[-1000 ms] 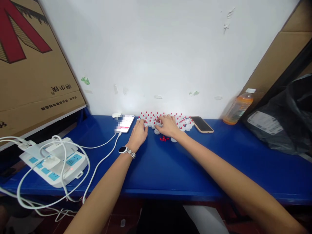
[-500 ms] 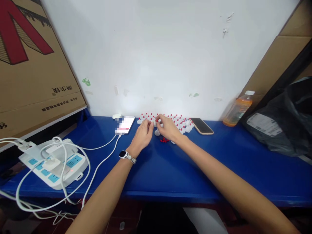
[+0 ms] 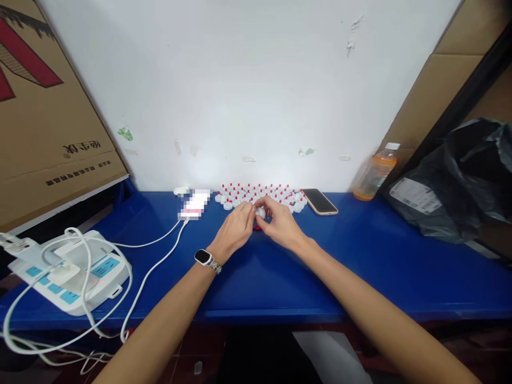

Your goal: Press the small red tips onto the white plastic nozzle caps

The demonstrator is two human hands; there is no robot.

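Note:
Several small white round containers with red tips (image 3: 228, 205) stand in rows at the back of the blue table, against the white wall. My right hand (image 3: 281, 223) curls its thumb and fingers round a small white round container (image 3: 261, 212). Against its left side, my left hand (image 3: 239, 223) has its fingers pressed together at the top of this container. What the left fingertips pinch is hidden. Small red caps (image 3: 256, 228) lie on the table just under the hands, mostly covered by them.
Left of the containers lies a phone with a lit screen (image 3: 195, 204), its cable running to a white power strip (image 3: 64, 272). A dark-screened phone (image 3: 320, 202) is at their right. Farther right are an orange drink bottle (image 3: 375, 173) and a black plastic bag (image 3: 452, 186).
Both hands have come closer together and nearer to me. The white container that lay on the table by the right hand is now between my hands. The camera view has turned slightly right.

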